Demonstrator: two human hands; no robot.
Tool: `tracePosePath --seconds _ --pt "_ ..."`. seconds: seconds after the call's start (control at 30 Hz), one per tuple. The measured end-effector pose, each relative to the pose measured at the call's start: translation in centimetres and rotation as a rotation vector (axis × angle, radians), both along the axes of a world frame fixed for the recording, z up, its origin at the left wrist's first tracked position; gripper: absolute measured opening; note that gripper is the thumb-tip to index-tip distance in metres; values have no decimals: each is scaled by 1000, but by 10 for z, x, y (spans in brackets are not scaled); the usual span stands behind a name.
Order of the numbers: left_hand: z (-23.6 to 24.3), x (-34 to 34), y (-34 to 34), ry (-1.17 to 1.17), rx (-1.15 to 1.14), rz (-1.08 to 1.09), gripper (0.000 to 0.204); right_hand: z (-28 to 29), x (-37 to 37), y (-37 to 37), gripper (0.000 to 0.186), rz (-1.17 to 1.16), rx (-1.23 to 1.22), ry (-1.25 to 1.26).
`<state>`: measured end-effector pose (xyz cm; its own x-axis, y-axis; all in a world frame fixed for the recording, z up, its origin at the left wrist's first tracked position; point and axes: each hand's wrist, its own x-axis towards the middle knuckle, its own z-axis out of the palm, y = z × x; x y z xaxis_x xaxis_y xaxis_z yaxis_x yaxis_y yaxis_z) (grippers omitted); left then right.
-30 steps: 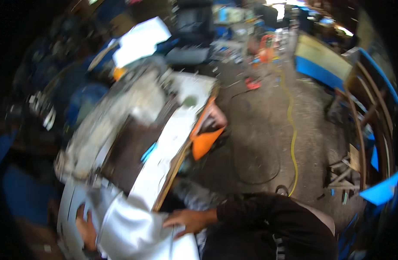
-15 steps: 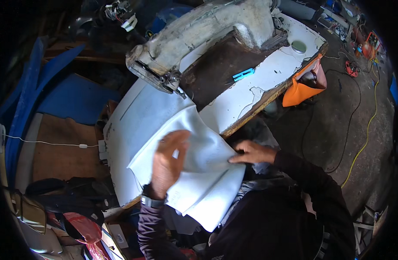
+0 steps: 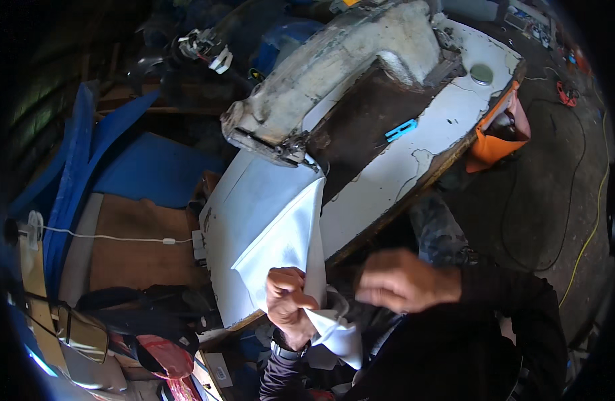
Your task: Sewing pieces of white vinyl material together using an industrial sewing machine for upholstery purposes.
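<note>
A white sheet of smooth, pliable material (image 3: pixel 280 234) runs from under the needle end of a worn, pale sewing machine (image 3: pixel 341 77) down toward my lap. My left hand (image 3: pixel 290 301) is closed around its near part, bunching it so that a crumpled end sticks out below the fist. To the right, my right hand (image 3: pixel 404 281) is apart from the sheet, over my lap. Motion smears its fingers, so their position is unclear. A wristband circles my left wrist.
On the chipped white machine table (image 3: pixel 381 180) lie turquoise thread snips (image 3: pixel 401 130) and a round tin (image 3: pixel 481 73). An orange pouch (image 3: pixel 498 144) hangs at its right edge. Blue sheets (image 3: pixel 150 170) stand at left, near a white cable (image 3: pixel 113 235). Cords cross the floor at right.
My left hand has gone from loose above the sheet to gripping it nearer me, gathering its near part. My right hand has let go of the sheet's right edge and drawn back.
</note>
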<state>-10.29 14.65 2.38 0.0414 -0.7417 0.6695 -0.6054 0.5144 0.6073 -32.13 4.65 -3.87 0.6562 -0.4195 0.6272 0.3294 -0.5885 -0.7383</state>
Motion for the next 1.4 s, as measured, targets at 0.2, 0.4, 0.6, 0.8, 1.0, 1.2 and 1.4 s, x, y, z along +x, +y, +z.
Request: tracePosePath --seconds 0.2,0.4,0.6,0.8,1.0,1.2,1.4 --pt "0 3 -4 163 -5 60 23 -16 32 -75 13 -460 -211 82" --pt "-3 -1 -5 7 62 -52 32 -1 69 -99 29 -660 -577 138" --pt "10 2 -24 -237 270 -358 29 -17 55 -91 31 -515 -831 269" --pt "-14 31 -127 -427 236 122 35 -3 40 -73 22 -445 -1042 338" --pt "-52 64 -153 -523 227 48 28 8 15 -82 28 -330 -1075 473" --pt "-52 73 -163 -501 191 -27 37 13 27 -70 33 -268 -964 457" --pt "-54 95 -167 -638 130 -187 40 15 51 -57 31 -257 -845 461"
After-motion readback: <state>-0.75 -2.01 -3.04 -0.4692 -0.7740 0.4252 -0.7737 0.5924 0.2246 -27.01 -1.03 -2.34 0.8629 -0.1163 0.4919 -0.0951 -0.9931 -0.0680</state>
